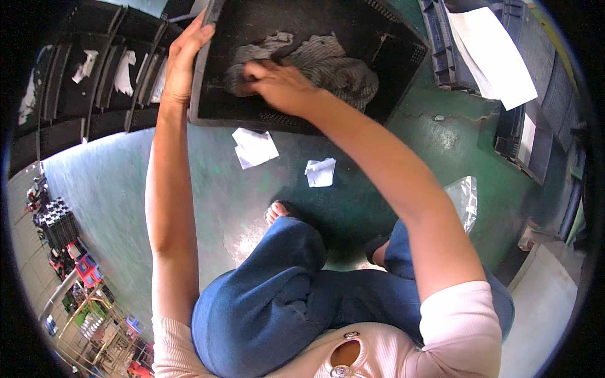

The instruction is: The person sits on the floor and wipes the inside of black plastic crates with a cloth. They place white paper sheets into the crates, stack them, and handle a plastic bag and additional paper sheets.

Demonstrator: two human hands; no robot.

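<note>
A black plastic crate (296, 123) is tilted so that its inside faces me. My left hand (186, 53) grips its left rim near the top corner, with the fingers closed over the edge. Inside the crate, my right hand (277, 85) is closed on a grey striped cloth (334, 66), pressing a bunched part of it against the crate's inner wall. The right fingers are a little blurred by motion. The rest of the cloth lies crumpled to the right of that hand.
Stacked black crates (94, 75) with torn white labels stand at the left. Two pieces of white paper (255, 148) lie on the green floor (208, 183). On the right are more dark crates, a white sheet (495, 57) and a clear plastic bag (465, 201).
</note>
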